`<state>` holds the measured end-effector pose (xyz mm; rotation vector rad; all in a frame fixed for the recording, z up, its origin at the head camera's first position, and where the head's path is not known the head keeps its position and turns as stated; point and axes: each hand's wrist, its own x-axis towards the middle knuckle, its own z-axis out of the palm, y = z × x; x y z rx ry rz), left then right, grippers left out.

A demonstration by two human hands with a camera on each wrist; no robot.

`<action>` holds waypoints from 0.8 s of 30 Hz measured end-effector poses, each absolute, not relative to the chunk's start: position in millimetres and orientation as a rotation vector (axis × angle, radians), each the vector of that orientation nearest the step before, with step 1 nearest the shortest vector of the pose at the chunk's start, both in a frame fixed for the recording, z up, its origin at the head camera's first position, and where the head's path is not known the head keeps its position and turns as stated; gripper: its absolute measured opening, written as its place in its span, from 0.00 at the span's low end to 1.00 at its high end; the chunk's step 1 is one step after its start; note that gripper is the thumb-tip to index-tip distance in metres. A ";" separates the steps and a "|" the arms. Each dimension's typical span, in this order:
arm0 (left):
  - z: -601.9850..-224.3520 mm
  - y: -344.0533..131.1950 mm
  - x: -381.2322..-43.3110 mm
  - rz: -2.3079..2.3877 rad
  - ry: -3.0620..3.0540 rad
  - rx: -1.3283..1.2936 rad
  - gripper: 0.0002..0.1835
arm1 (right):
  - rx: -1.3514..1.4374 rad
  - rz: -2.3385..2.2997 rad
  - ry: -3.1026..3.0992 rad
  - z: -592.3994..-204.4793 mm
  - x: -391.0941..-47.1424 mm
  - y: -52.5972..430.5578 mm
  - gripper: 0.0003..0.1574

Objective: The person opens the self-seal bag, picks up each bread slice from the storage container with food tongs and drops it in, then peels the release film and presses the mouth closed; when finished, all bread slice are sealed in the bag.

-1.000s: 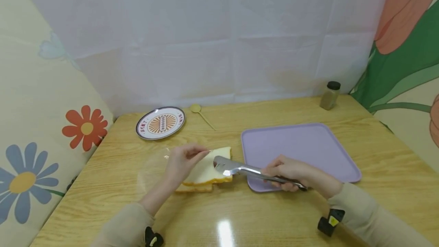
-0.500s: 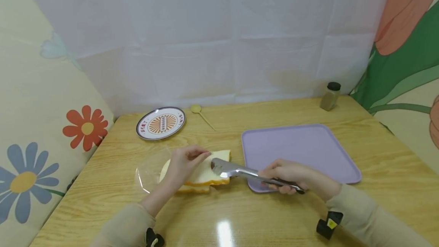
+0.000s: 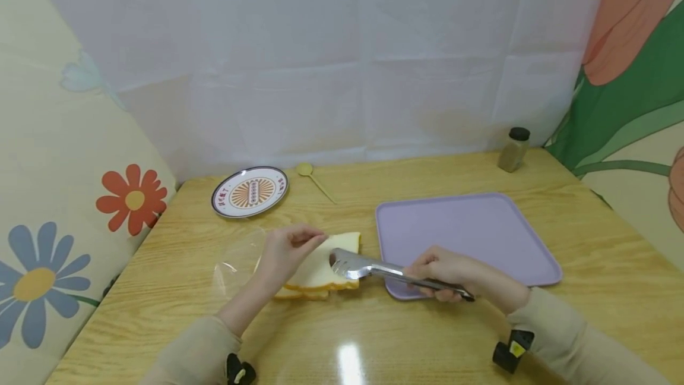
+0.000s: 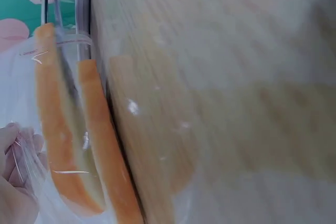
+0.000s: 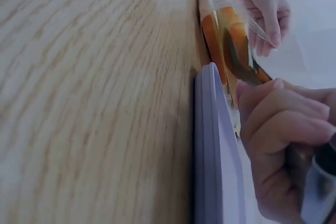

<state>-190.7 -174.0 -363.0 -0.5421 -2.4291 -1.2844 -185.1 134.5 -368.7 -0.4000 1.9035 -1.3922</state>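
Two thick slices of bread lie one over the other in a clear plastic bag [image 3: 230, 269]. My left hand [image 3: 283, 254] pinches the bag above the upper slice [image 3: 315, 269], thumb against forefinger. From the right, my right hand [image 3: 446, 272] grips metal tongs [image 3: 382, 267] by the handles. One tong head rests over the upper slice; in the left wrist view the other arm runs between it and the lower slice [image 4: 107, 124]. There the upper slice stands apart from the lower one at the tongs' end. The left hand and bag hide the slices' far left part.
A purple tray [image 3: 465, 218] lies right of the bread, partly beneath the right hand. Behind are a patterned plate [image 3: 251, 192] and a gold spoon [image 3: 306, 169]. A black-capped jar [image 3: 513, 152] stands at the back right of the wooden table [image 3: 299, 349].
My right hand and the tongs have shifted slightly left and toward me. The upper slice has moved a little with them, while my left hand has stayed nearly in place.
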 end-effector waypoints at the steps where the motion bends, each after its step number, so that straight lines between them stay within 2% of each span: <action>1: -363.7 -174.3 -191.0 -1.281 -2.427 -0.551 0.02 | -0.391 -1.417 1.855 -370.2 -186.5 136.2 0.22; 7: -366.8 -173.6 -191.0 -1.300 -2.398 -0.540 0.01 | -0.360 -1.466 1.710 -373.9 -191.0 140.7 0.22; 18: -356.7 -170.9 -188.3 -1.326 -2.454 -0.371 0.04 | -0.382 -1.378 1.887 -366.7 -182.9 130.4 0.21; 24: -353.9 -178.2 -192.4 -1.290 -2.433 -0.391 0.04 | -0.418 -1.366 1.899 -365.3 -182.4 137.6 0.23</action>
